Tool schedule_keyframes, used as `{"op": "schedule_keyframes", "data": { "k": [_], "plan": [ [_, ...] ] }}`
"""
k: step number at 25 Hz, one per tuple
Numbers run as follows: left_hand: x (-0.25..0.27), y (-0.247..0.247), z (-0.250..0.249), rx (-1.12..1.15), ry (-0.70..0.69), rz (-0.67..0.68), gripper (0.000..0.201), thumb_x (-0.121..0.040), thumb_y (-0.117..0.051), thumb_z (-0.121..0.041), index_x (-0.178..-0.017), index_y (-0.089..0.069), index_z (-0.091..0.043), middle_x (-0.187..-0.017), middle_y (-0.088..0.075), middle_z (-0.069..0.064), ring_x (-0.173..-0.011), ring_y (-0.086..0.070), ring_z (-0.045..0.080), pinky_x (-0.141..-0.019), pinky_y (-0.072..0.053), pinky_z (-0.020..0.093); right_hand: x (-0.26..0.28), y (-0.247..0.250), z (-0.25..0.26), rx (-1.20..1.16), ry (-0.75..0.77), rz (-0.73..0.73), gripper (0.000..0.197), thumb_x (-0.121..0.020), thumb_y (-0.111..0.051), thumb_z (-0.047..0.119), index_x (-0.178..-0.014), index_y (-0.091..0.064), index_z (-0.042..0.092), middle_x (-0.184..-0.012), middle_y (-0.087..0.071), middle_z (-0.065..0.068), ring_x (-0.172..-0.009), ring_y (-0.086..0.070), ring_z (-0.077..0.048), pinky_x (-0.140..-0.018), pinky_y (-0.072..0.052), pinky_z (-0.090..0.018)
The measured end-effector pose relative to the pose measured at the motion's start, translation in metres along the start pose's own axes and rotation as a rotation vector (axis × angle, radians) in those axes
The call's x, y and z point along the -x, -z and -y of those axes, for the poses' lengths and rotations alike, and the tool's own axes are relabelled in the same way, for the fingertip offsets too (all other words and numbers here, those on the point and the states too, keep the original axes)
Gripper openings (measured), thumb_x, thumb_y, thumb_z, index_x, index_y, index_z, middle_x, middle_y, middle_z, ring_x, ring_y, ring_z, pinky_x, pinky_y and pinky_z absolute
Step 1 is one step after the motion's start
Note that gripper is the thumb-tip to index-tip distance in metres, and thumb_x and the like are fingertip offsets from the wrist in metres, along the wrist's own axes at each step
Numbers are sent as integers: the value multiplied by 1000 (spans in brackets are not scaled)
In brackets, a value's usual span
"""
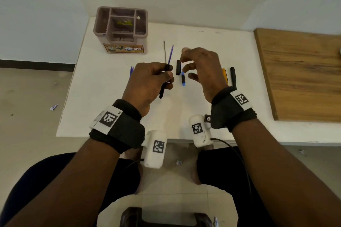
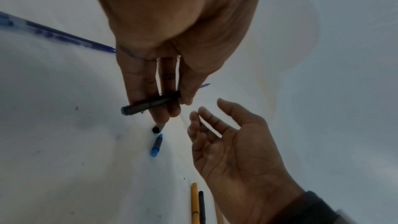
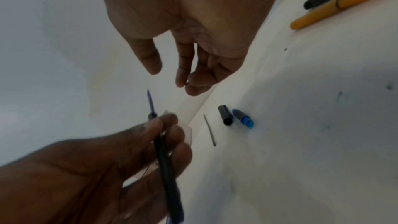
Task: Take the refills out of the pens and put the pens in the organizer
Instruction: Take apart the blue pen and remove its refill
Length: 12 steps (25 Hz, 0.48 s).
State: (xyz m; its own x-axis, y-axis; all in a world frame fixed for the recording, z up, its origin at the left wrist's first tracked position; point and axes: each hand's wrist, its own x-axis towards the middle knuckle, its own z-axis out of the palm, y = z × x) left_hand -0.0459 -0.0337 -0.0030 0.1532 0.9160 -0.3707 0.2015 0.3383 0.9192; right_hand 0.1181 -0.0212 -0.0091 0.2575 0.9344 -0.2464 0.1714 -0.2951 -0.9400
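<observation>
Your left hand (image 1: 147, 81) covers the middle of the black pen (image 1: 162, 91) and all but the tips of the blue pens (image 1: 131, 70) behind it. Your right hand (image 1: 201, 68) hides most of the orange pen (image 1: 224, 76). The organizer (image 1: 120, 29) label's small print is unreadable.

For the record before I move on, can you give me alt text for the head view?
The left hand grips a black pen with a blue refill sticking out of it, while the right hand hovers open beside it above a white table. Loose caps, a thin grey refill, two more pens and a brown organizer sit on the table.
</observation>
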Motion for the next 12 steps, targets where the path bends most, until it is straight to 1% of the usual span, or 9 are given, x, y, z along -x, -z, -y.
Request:
{"op": "schedule_keyframes", "data": {
  "k": [1,2,4,5,6,7,9,12],
  "plan": [
    [-2,0,1,-9,11,-7,29,-100,-62,-17,-128,-68,-12,-104,-77,7,-93,-76,19,-89,-58,29,-5,4,-3,10,-33,-44,24,-100,-63,34,-98,-68,11,-100,-74,-10,-80,-70,-18,-76,-56,-34],
    [-2,0,2,-28,15,-7,29,-99,-63,-17,-128,-68,-13,-104,-77,7,-94,-76,18,-89,-58,30,-10,5,-8,122,-33,-73,25,-100,-63,36,-101,-68,11,-101,-73,-7,-83,-71,-19,-78,-57,-35],
    [-3,-3,5,-63,17,3,29,-99,-63,-18,-128,-69,-14,-104,-77,7,-94,-76,18,-89,-58,32,-16,3,-20,513,16,-56,28,-98,-64,41,-107,-67,14,-106,-69,-2,-93,-68,-21,-83,-54,-35],
    [-4,-4,7,-74,21,4,29,-99,-63,-19,-128,-69,-15,-104,-77,7,-94,-76,18,-90,-58,33,-17,0,-25,679,35,-35,29,-98,-64,41,-109,-66,14,-107,-66,-1,-96,-63,-20,-82,-50,-33],
    [-5,-5,8,-79,25,6,29,-99,-63,-19,-128,-69,-15,-103,-77,7,-95,-76,19,-90,-57,34,-18,-2,-29,781,44,-16,30,-97,-65,40,-111,-65,12,-106,-62,-1,-96,-58,-19,-81,-46,-32],
    [-5,-7,9,-83,28,9,30,-99,-63,-19,-128,-69,-15,-103,-77,7,-95,-76,18,-91,-57,33,-18,-4,-31,826,38,0,31,-98,-65,37,-113,-64,10,-105,-60,-3,-96,-54,-19,-79,-44,-32],
    [-6,-8,8,-90,26,16,30,-100,-62,-19,-129,-68,-15,-103,-77,6,-95,-75,18,-91,-56,31,-20,-8,-31,870,19,14,31,-97,-66,32,-115,-62,7,-108,-59,-7,-95,-51,-21,-78,-41,-32],
    [-5,-10,8,-94,26,32,31,-100,-63,-18,-130,-68,-15,-104,-77,7,-95,-76,18,-93,-56,32,-20,-8,-31,888,-5,22,29,-96,-67,28,-115,-64,8,-116,-63,-11,-99,-56,-24,-79,-42,-32]
  ]
}}
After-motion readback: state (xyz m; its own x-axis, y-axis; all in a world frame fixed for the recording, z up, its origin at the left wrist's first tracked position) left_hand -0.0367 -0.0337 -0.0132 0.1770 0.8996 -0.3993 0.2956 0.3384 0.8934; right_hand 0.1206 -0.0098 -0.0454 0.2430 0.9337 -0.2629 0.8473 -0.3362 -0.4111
